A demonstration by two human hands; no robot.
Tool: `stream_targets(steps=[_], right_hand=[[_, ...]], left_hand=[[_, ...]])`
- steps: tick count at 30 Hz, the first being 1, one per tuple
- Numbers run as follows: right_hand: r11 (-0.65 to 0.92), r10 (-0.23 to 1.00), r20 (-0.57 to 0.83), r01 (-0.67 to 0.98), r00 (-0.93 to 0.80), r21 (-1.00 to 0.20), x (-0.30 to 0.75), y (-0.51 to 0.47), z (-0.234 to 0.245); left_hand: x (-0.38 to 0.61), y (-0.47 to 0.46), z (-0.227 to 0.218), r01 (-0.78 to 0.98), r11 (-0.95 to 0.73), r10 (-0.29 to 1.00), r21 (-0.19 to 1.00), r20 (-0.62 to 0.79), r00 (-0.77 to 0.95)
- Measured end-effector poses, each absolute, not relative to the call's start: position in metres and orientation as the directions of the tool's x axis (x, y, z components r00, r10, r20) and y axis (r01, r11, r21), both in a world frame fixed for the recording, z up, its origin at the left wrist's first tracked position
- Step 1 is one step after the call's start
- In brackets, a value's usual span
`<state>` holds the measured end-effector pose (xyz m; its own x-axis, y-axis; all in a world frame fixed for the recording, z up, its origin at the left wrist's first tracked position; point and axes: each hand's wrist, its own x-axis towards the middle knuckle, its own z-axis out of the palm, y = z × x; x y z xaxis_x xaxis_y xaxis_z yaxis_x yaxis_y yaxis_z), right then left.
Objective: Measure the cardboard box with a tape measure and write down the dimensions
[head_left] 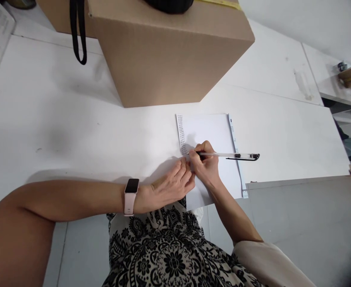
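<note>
The pen (226, 154) slants over the paper (211, 129), its grip partly hidden by the right hand (206, 162), whose fingers are closed around it. The left hand's (171, 182) fingers are loosely bent at the sheet's edge; whether they pinch it I cannot tell. Handwriting fills a narrow left-hand column, too small to read; the blue print opposite is equally illegible. Beyond, on the bench (73, 147), the cardboard box (163, 67) is cut off above.

White table (73, 131) under box (175, 67), paper (210, 129)
</note>
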<state>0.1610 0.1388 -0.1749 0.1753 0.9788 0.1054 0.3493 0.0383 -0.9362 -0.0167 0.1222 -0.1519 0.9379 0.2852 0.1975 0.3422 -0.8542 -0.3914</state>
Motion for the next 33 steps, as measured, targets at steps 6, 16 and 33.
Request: stream_targets(steps=[6, 16, 33], right_hand=[[0.031, 0.981, 0.103, 0.383, 0.167, -0.923, 0.1621, 0.1392, -0.1774], [0.019, 0.982, 0.086, 0.367, 0.166, -0.930, 0.1607, 0.1385, -0.1745], [0.028, 0.974, 0.105, 0.357, 0.199, -0.934, 0.1623, 0.1390, -0.1773]], left_hand=[[-0.0159, 0.1222, -0.1526, 0.348, -0.856, 0.288, -0.382, 0.207, 0.935], [-0.0166, 0.1220, -0.1539, 0.344, -0.858, 0.284, -0.381, 0.206, 0.936], [-0.0147, 0.1217, -0.1589, 0.331, -0.870, 0.273, -0.364, 0.203, 0.940]])
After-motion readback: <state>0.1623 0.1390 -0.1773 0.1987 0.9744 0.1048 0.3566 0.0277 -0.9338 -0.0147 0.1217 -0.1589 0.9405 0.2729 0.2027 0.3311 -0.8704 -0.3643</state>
